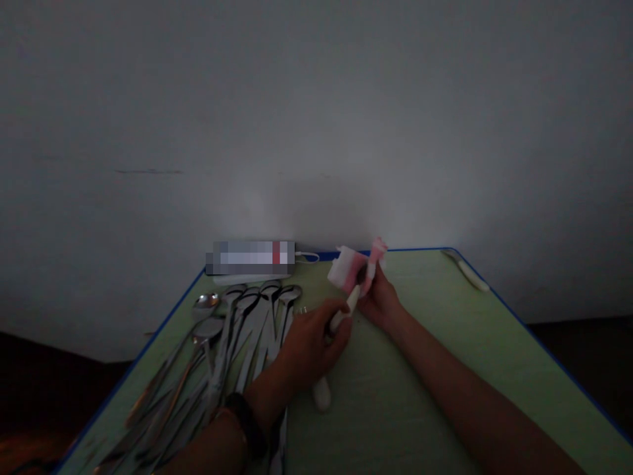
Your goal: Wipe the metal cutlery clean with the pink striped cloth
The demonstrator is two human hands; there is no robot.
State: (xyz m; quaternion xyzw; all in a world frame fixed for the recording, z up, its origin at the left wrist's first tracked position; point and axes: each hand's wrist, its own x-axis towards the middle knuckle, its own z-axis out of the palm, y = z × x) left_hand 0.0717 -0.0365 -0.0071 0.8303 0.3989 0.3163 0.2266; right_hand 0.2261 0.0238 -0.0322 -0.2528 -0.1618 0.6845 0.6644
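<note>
My left hand [314, 336], with a dark band on its wrist, is closed around the pale handle of a white-handled utensil [342, 318]. The utensil's far end runs into a pink and white cloth [349, 267], so its kind is partly hidden. Behind it, my right hand [383, 300] pinches the cloth, which folds around that end. Under my left hand lies a white-handled fork [322, 394]; its tine tips peek out above the knuckles. Many metal spoons [247, 300] and other long cutlery lie in a loose pile left of and beneath my left forearm.
A green table [410, 369] with a blue edge stands against a grey wall [316, 119]. At its back left is a blurred-out device [252, 257] with a white cable [309, 255]. Another white-handled utensil [469, 272] lies near the far right corner.
</note>
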